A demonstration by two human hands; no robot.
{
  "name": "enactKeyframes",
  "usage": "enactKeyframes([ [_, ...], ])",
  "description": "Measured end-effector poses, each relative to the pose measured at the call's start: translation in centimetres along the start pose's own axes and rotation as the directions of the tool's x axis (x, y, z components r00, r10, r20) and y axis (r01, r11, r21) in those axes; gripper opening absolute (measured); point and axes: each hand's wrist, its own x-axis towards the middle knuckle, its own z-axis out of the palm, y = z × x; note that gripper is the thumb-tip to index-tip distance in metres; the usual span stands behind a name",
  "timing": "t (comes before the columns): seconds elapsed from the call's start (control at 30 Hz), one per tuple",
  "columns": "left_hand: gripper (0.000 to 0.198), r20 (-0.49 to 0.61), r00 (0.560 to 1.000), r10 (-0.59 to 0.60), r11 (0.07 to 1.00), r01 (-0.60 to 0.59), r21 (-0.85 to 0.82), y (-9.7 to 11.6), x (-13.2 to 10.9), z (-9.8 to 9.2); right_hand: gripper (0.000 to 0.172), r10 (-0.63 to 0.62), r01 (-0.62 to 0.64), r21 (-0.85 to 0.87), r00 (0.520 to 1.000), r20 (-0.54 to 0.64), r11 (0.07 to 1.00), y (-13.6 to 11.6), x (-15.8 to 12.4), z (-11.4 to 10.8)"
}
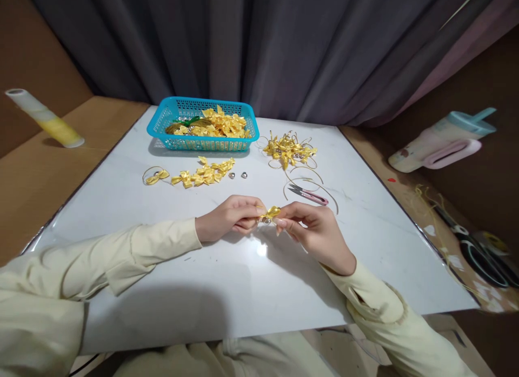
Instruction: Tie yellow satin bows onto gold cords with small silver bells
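Between my two hands, just above the white table [227,290], is a yellow ribbon bow [273,211] with a small silver bell [266,220] under it. My left hand [235,215] pinches the bow's left side, fingers closed. From the right, my right hand [310,228] pinches the other side between thumb and forefinger. Beyond them lie a row of loose yellow bows [205,174] and two silver bells [238,176]. A bow on a looped gold cord [156,177] is at the row's left end. Pink-handled thread snips [308,194] rest beyond my right hand among cut gold cords.
A blue basket [162,140] full of yellow bows stands at the back. Right of it is a pile of bows with cords [288,150]. A tumbler [441,141] and black scissors [478,252] are along the right side; a yellow ribbon roll [59,128] stands left.
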Motion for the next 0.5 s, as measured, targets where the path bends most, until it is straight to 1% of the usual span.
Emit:
enactKeyframes([
  [0.13,0.021,0.004,1.0,0.008,0.999,-0.008,0.044,0.06,-0.1,0.25,0.01,-0.094,0.089,-0.185,0.995,-0.021,0.979,-0.27,-0.2,-0.06],
  [0.23,0.022,-0.001,1.0,0.013,0.998,-0.013,0.067,0.02,-0.19,0.29,0.011,-0.109,0.102,-0.227,0.994,-0.019,0.969,-0.35,-0.28,0.0],
  [0.3,0.022,0.002,1.0,0.012,0.998,-0.013,0.065,-0.03,-0.23,0.25,0.009,-0.101,0.097,-0.202,0.995,-0.011,0.975,-0.28,-0.25,0.01],
  [0.37,0.021,0.006,1.0,0.01,0.998,-0.011,0.055,-0.06,-0.25,0.2,0.009,-0.073,0.072,-0.141,0.997,0.0,0.987,-0.14,-0.17,0.0],
  [0.43,0.021,0.005,1.0,0.009,0.999,-0.009,0.043,-0.04,-0.24,0.2,0.009,-0.024,0.025,-0.042,1.0,0.018,0.999,-0.01,-0.06,-0.02],
  [0.5,0.021,-0.001,1.0,0.008,0.999,-0.008,0.037,0.02,-0.21,0.24,0.011,0.047,-0.05,0.077,0.998,0.039,0.996,0.05,0.06,-0.02],
])
